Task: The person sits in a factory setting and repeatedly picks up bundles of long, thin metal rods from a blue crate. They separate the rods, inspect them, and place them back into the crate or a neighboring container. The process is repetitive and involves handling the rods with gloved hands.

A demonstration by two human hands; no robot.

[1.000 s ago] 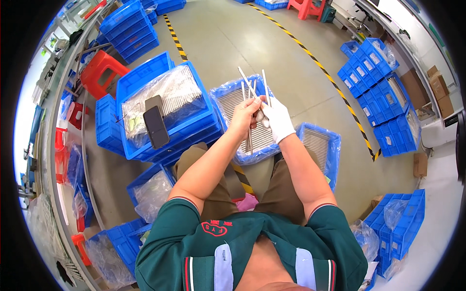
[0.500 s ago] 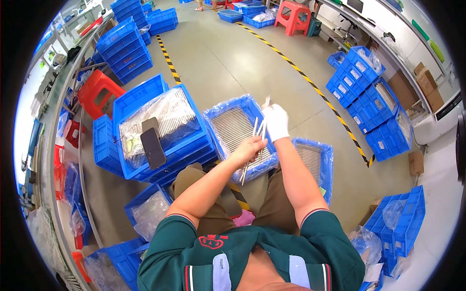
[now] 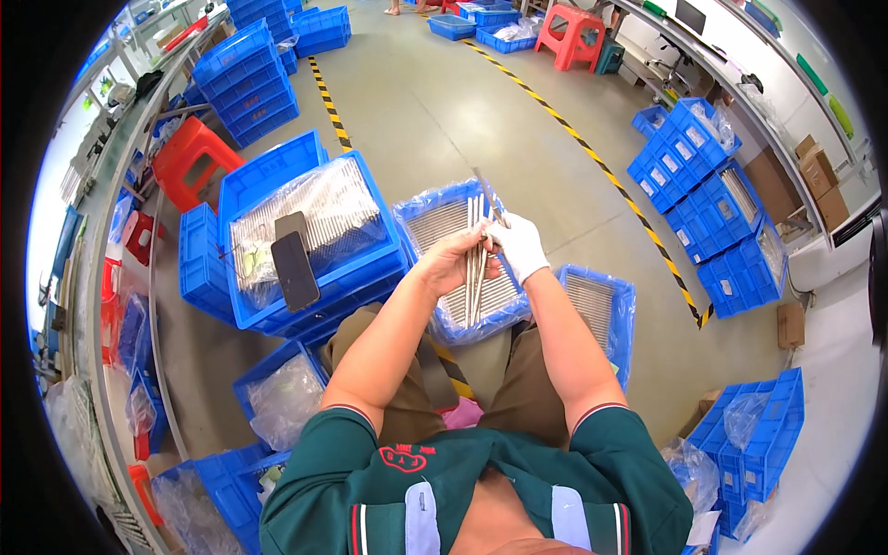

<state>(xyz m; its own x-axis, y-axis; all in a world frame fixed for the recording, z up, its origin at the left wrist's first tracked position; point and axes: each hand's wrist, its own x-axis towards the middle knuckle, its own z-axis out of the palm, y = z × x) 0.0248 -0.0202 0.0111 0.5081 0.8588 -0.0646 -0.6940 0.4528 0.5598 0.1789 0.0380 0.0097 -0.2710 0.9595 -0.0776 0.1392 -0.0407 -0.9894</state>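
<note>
My left hand [image 3: 450,263] is bare, its fingers closed round several thin silvery metal rods [image 3: 475,282] that stand nearly lengthwise and side by side. My right hand [image 3: 520,247], in a white glove, is closed at the upper part of these rods. A slim, flat, dark grey tool [image 3: 485,188] sticks out of it, pointing away from me; its exact kind is not clear. Both hands meet above a blue crate [image 3: 407,218] lined with clear plastic, in which rows of similar rods [image 3: 444,225] lie.
Left of it, stacked blue crates [image 3: 372,268] hold bagged rods, with a phone [image 3: 294,270] on top. Another lined crate [image 3: 622,319] of rods stands at the right. A red stool [image 3: 190,166], crate stacks [image 3: 698,157] and yellow-black floor tape [image 3: 601,168] lie further out.
My left hand has moved up and left, and the rods, fanned out before, now lie closer together. My right hand has come lower, beside the left one.
</note>
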